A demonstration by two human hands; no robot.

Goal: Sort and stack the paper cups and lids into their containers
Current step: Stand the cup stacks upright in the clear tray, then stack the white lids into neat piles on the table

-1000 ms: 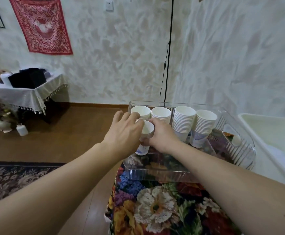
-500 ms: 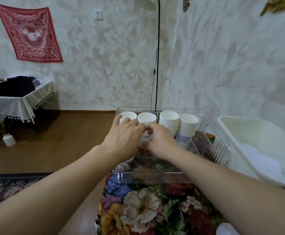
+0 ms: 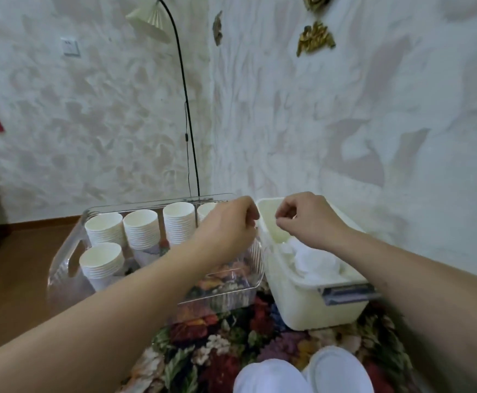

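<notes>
Both hands, left hand [image 3: 228, 222] and right hand [image 3: 311, 219], hover with fingers curled, holding nothing visible, above the white bin [image 3: 311, 304] beside the cup stacks [image 3: 141, 228].

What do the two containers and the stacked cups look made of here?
Left container: clear rigid plastic, glossy; the floral cloth shows through its ribbed wall. Right container: opaque cream plastic, smooth, probably moulded. Stacked cups: white paper, matt, with thin rolled rims, going by the look.

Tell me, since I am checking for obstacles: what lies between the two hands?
In the head view, only the near-left rim of the white bin and its pale inner wall lie between the left hand and the right hand; nothing else.
</notes>
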